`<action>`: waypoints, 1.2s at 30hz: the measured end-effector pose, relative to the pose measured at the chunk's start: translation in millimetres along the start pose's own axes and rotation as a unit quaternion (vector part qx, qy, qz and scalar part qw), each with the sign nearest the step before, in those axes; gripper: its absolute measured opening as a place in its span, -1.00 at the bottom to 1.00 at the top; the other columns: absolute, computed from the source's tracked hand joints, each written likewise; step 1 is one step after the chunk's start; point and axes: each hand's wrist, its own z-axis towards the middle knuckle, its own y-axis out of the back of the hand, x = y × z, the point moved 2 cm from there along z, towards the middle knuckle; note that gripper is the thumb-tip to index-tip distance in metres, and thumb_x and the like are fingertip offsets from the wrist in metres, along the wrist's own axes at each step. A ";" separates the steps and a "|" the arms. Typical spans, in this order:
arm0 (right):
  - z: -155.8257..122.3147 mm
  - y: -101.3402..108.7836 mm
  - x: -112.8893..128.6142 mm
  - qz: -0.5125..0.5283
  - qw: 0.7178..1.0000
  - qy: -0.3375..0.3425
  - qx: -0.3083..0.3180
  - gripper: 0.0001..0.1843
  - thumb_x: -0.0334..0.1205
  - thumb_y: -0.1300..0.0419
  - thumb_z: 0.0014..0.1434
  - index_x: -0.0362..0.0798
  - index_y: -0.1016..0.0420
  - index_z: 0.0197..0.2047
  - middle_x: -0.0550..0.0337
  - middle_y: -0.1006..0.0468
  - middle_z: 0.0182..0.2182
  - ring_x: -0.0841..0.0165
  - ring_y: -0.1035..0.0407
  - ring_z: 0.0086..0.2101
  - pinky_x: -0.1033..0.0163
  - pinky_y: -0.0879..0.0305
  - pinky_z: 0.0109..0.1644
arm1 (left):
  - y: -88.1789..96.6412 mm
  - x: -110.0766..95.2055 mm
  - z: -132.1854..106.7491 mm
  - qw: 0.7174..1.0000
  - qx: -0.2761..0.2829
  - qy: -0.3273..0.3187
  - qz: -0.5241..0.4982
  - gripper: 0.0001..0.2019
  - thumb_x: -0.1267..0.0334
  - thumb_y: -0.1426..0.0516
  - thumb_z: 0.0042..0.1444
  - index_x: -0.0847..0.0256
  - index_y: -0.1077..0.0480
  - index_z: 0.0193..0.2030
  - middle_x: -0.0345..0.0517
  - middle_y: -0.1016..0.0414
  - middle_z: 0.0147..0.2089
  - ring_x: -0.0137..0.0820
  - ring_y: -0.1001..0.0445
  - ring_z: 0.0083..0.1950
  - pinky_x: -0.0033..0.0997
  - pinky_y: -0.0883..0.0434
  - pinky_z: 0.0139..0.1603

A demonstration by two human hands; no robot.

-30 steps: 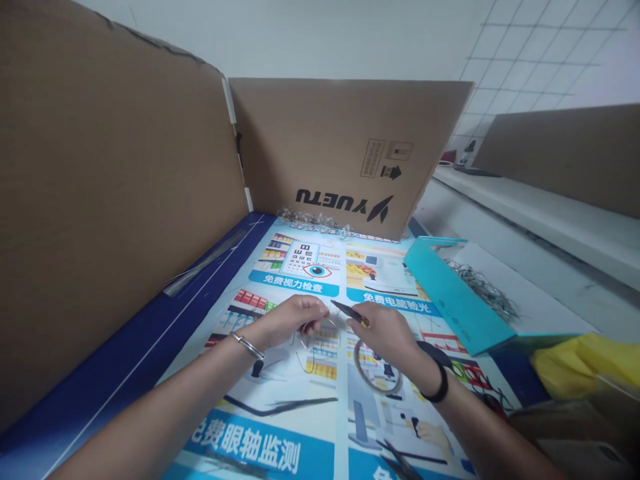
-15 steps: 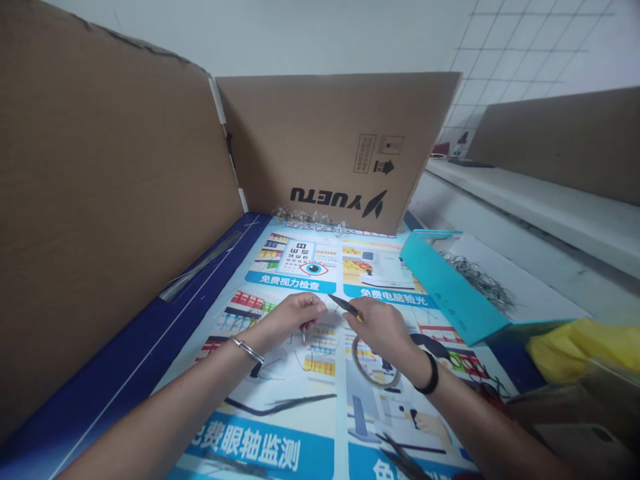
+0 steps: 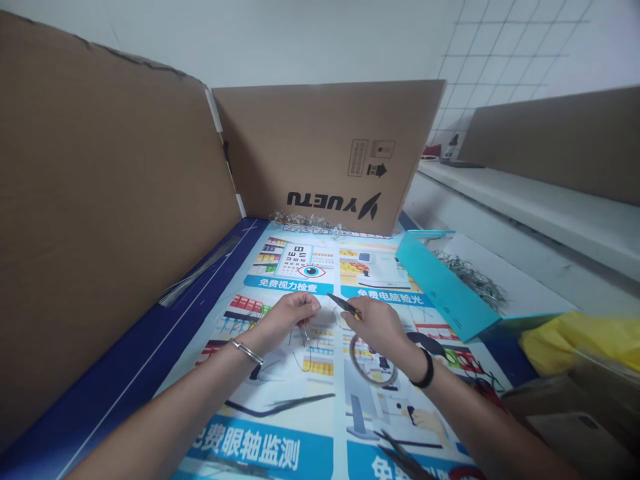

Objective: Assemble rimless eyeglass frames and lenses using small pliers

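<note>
While our left hand (image 3: 289, 319) pinches thumb and forefinger together over the printed sheet (image 3: 339, 413), a thin wire (image 3: 306, 333) hangs from its grip, too fine for us to follow along its full length. Our right hand (image 3: 381, 327) is closed around a pair of pliers (image 3: 343, 305), its fingers curled on the handle and the dark tip pointing toward the left hand; the tip sits just beside the pinched fingers, apart from them. We cannot tell whether the jaws of the tool are fully together.

Below the right hand we see a round hoop (image 3: 353, 363) lying on the sheet, and nearer to us, left of it, a bundle of dark strands (image 3: 300, 403). A pair of scissors (image 3: 397, 455) lies at the near edge of our view. To the right, an open teal box (image 3: 443, 287) holds a tangled heap of wire pieces (image 3: 475, 280), with a yellow bag (image 3: 575, 340) near it. At the far end, a pile of shiny bits (image 3: 307, 220) rests against the cardboard panel (image 3: 320, 140).
</note>
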 end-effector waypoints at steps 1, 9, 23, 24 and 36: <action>-0.1 0.4 -0.2 0.002 1.000 0.002 0.002 -0.83 -0.13 -0.09 0.15 -0.02 -0.42 -0.38 0.22 -0.50 -0.41 0.40 -0.33 -0.42 0.32 0.10 -0.45 | 0.5 -0.7 0.0 1.000 -0.007 -0.005 -0.004 -0.83 0.22 -0.17 0.00 0.28 -0.32 -0.41 -0.26 -0.28 -0.50 -0.59 -0.19 -0.53 -0.55 -0.12 -0.48; 0.0 2.4 -3.2 0.011 1.000 0.014 0.001 -0.82 -0.14 -0.08 0.14 -0.02 -0.39 -0.43 0.23 -0.48 -0.44 0.40 -0.31 -0.44 0.33 0.11 -0.46 | 2.2 -4.3 0.8 0.999 -0.036 -0.008 -0.015 -0.75 0.10 -0.19 -0.03 0.27 -0.33 -0.40 -0.22 -0.33 -0.46 -0.55 -0.24 -0.49 -0.53 -0.17 -0.45; -1.9 7.0 -0.4 0.054 0.998 0.031 0.009 -0.81 -0.16 -0.07 0.11 -0.03 -0.36 -0.48 0.28 -0.41 -0.52 0.45 -0.24 -0.49 0.34 0.13 -0.48 | 1.2 -7.1 1.9 0.998 -0.041 0.024 0.049 -0.86 0.24 -0.15 -0.09 0.26 -0.30 -0.44 -0.26 -0.30 -0.51 -0.56 -0.20 -0.52 -0.52 -0.14 -0.47; -2.1 7.5 -0.3 0.052 0.998 0.031 0.008 -0.81 -0.16 -0.07 0.11 -0.03 -0.36 -0.48 0.27 -0.41 -0.51 0.44 -0.25 -0.48 0.34 0.11 -0.47 | 1.2 -6.9 2.0 0.998 -0.040 0.024 0.048 -0.86 0.24 -0.14 -0.09 0.26 -0.30 -0.44 -0.26 -0.30 -0.52 -0.56 -0.19 -0.53 -0.52 -0.13 -0.48; -5.1 6.2 3.1 0.024 0.990 0.109 -0.085 -0.84 -0.19 -0.07 0.17 -0.03 -0.45 -0.28 0.16 -0.48 -0.35 0.31 -0.31 -0.28 0.27 -0.11 -0.20 | 4.4 -5.7 2.0 0.995 -0.085 -0.010 0.050 -0.79 0.13 -0.14 -0.02 0.25 -0.31 -0.43 -0.25 -0.31 -0.49 -0.53 -0.22 -0.50 -0.52 -0.17 -0.45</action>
